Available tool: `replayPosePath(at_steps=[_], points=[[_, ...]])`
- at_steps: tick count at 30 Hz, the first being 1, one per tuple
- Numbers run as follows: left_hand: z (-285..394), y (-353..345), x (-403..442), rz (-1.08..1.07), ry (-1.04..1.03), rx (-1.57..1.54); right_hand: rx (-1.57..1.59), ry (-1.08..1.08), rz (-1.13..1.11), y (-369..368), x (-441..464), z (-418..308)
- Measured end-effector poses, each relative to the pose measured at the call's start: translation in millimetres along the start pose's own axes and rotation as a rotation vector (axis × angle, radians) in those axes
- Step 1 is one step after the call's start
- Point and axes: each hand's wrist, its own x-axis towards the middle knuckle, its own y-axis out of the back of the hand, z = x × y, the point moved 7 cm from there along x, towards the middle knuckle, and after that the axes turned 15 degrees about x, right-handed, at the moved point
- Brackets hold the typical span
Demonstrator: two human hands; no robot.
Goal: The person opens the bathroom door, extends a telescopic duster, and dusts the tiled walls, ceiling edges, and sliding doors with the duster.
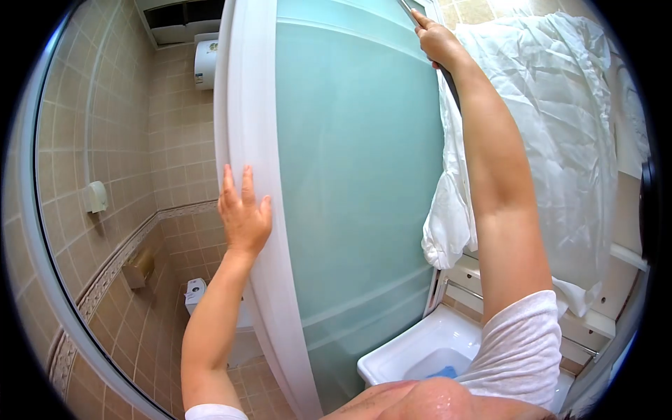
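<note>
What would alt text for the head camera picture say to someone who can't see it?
A person's left hand lies against the white frame of a frosted green door, while the right hand, arm outstretched, grips a thin tool. White cloth and a sink are at right, a tiled wall at left.

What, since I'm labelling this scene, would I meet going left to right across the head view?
By their middles: white wall dispenser, brown wall fixture, small white box, left hand, green frosted panel, right hand, white cloth.
</note>
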Motion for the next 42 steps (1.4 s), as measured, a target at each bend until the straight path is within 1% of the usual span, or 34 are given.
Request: replayPosePath(at_steps=[2,3,4,7,10,14,16,17,19,22,26,31,33,34,36,37,39,42], points=[[-1.0,-1.9,-0.1,-0.001,-0.005,-0.001,-0.09,-0.04,0.044,15.4,0.5,11.7],[-1.7,-2.1,-0.2,-0.005,-0.005,-0.004,-0.004,-0.019,-0.032,15.7,14.5,31.7],[-1.9,-2.4,-0.1,-0.007,-0.005,-0.007,-0.008,-0.023,-0.028,22.4,26.2,54.3],[-1.0,-1.9,-0.2,0.0,-0.008,-0.002,-0.091,-0.006,-0.007,34.1,17.9,61.4],[-0.7,0.4,0.4,0.001,0.009,-0.002,-0.054,-0.116,0.034,44.2,9.3,78.3],[0.5,1.3,-0.6,0.009,0.004,0.021,-0.026,-0.185,0.05,64.2,5.9,117.4],[1.5,2.5,-0.3,0.004,0.008,0.026,-0.007,-0.281,0.123,75.4,-5.8,139.2],[1.4,3.1,-0.4,0.004,0.015,0.027,-0.008,-0.277,0.118,74.3,-9.4,138.1],[2.3,3.6,-0.2,0.01,0.01,0.04,0.274,-0.254,0.029,64.0,-15.5,135.7],[1.4,1.4,-1.2,0.025,-0.006,0.029,0.359,-0.256,0.017,44.0,-30.1,117.6],[2.0,1.6,0.1,0.003,0.007,0.017,0.439,-0.187,-0.08,19.1,-59.4,97.6],[1.3,1.6,-0.3,0.04,0.001,0.0,0.401,-0.164,-0.153,7.9,-100.6,67.6],[1.3,1.3,-0.4,0.036,0.003,0.006,0.363,-0.101,-0.189,5.9,-115.4,50.6],[1.2,1.8,-0.7,0.037,0.004,0.015,0.361,-0.103,-0.183,4.3,-124.1,47.5],[0.2,-1.1,0.0,0.064,-0.01,0.018,0.323,-0.026,-0.222,2.6,-132.6,32.7],[0.3,-2.0,-0.9,0.078,-0.014,0.022,0.328,-0.013,-0.232,1.3,-132.9,33.3],[0.0,-4.1,-0.4,0.073,-0.024,0.002,0.28,-0.056,-0.196,8.6,-138.4,32.1],[-2.4,-5.0,-1.6,0.064,-0.016,0.0,0.194,-0.089,-0.165,22.7,-125.1,51.7]])
